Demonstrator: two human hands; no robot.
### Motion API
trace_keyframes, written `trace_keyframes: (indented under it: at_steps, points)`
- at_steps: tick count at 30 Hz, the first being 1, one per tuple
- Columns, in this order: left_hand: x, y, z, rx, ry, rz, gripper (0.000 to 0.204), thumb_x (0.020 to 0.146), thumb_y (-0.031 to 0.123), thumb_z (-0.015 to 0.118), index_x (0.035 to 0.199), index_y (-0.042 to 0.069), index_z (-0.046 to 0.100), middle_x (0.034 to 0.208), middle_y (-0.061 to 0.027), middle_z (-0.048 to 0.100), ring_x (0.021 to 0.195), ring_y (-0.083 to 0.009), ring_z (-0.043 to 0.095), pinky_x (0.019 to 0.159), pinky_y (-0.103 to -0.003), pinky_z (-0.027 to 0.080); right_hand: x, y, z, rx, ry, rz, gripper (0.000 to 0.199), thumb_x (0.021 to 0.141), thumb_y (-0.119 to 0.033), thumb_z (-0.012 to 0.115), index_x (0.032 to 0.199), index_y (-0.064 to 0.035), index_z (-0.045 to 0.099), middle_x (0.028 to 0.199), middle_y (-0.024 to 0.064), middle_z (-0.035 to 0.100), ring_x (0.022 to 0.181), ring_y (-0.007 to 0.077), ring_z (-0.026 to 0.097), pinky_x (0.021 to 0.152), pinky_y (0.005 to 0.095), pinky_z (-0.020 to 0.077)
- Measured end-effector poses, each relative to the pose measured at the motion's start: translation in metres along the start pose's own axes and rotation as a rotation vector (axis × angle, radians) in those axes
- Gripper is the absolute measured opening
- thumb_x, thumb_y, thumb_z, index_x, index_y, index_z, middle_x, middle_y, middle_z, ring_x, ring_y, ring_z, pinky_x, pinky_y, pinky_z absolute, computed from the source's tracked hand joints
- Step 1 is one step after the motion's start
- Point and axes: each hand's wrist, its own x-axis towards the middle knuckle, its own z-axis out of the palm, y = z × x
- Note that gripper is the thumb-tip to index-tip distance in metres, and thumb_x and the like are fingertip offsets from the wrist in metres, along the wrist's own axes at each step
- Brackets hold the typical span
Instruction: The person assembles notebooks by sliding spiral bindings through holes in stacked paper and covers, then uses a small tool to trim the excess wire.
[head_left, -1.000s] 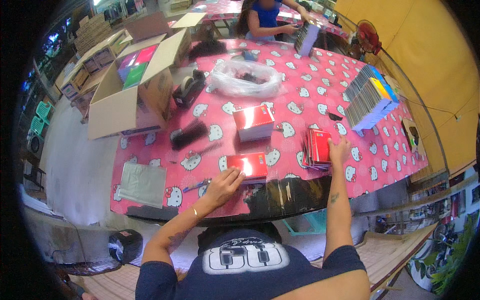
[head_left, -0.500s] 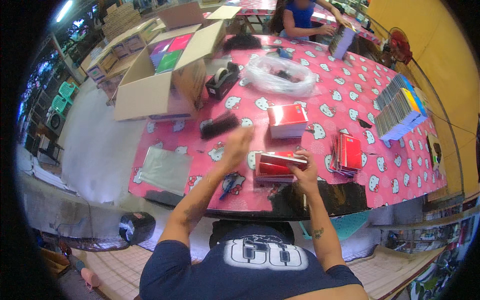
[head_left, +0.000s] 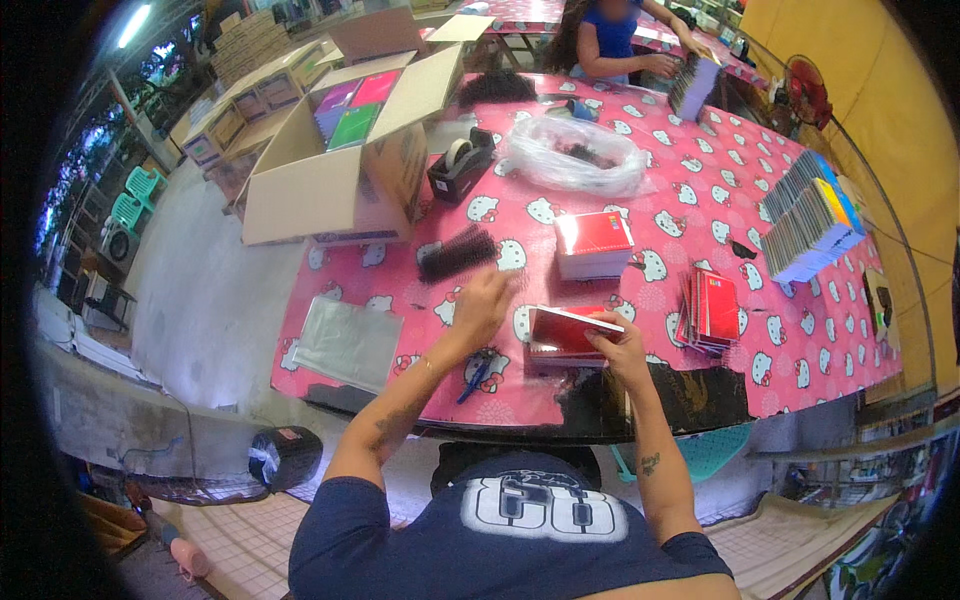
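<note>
My right hand [head_left: 622, 350] grips the edge of a red-covered notebook [head_left: 570, 325], tilted up over a low stack of red notebooks [head_left: 560, 358]. Left of it, my left hand [head_left: 483, 310] is raised with its fingers drawn together; a faint thin shape shows at the fingertips, too blurred to name. Just beyond that hand lies a bundle of black spiral binding coils [head_left: 457, 255]. A taller stack of red-covered notebooks [head_left: 595, 245] stands farther back. To the right sits a pile of red spiral notebooks [head_left: 712, 308]. A blue-handled tool [head_left: 475, 376] lies near my left wrist.
Clear plastic sleeves [head_left: 348, 342] lie at the front left. Behind are an open carton [head_left: 300, 205] of notebooks, a tape dispenser [head_left: 462, 168] and a plastic bag [head_left: 575, 155]. Notebook stacks [head_left: 812, 235] stand at right. Across the table, a person [head_left: 610, 45] handles another stack [head_left: 693, 88].
The held notebook has tipped so more of its red cover shows. My left hand stays near the coils, its fingers less blurred. The whole view has shifted slightly.
</note>
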Motion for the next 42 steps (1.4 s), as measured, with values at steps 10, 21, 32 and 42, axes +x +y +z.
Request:
trace_keyframes:
  at_steps: [10,21,32,42]
  points:
    - [-0.029,0.042,-0.015,-0.197,0.035,-0.049,0.015,0.09,0.009,0.069,0.103,0.003,0.073,0.08,-0.0104,0.066,0.07,-0.0211,0.065,0.061,-0.032,0.05,0.002,-0.001,0.003,0.026,-0.02,0.0,0.03,0.087,0.005,0.069,0.116,-0.0033,0.069,0.105,0.0012,0.069,0.098,0.0105,0.062,0.088,0.0267,0.0496]
    - [-0.011,0.028,-0.018,-0.182,-0.182,-0.261,0.025,0.095,0.03,0.062,0.096,0.007,0.071,0.073,-0.0156,0.065,0.069,-0.0331,0.063,0.064,-0.042,0.05,-0.003,0.005,0.003,0.004,0.002,-0.022,0.027,0.087,0.005,0.069,0.113,-0.0025,0.069,0.104,0.0015,0.069,0.096,0.0102,0.063,0.087,0.0266,0.05]
    - [0.026,0.028,-0.016,-0.168,-0.36,0.121,0.019,0.09,0.018,0.07,0.107,0.011,0.065,0.096,-0.0136,0.06,0.082,-0.0324,0.064,0.073,-0.043,0.051,0.001,-0.003,-0.004,-0.114,0.004,-0.001,0.027,0.088,-0.004,0.069,0.115,-0.0024,0.067,0.104,0.004,0.069,0.099,0.0127,0.062,0.088,0.0289,0.0485]
    - [0.024,0.045,-0.004,0.369,-0.304,0.299,0.047,0.092,0.028,0.066,0.13,0.005,0.052,0.13,-0.0176,0.05,0.119,-0.0348,0.049,0.097,-0.049,0.038,0.002,-0.004,0.003,-0.034,-0.02,-0.067,0.024,0.089,-0.006,0.069,0.113,-0.0029,0.069,0.095,0.0052,0.072,0.09,0.0108,0.065,0.083,0.029,0.0515]
